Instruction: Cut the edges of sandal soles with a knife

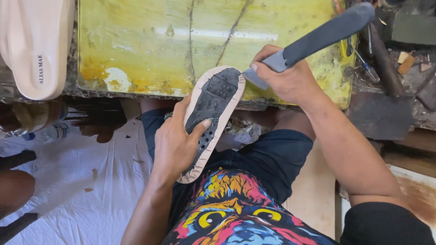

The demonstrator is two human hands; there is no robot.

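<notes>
Bright daylight, sharp; glare on yellow board (150, 41).

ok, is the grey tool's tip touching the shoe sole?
Touching. The head view shows the grey tool, gripped in the right hand, with its tip meeting the toe edge of the shoe sole, with no gap; the left hand holds the sole.

My shoe sole (212, 119) is dark grey with a tan rim, tilted against the tabletop (145, 45) edge. My grey knife (313, 38) touches its toe.
</notes>
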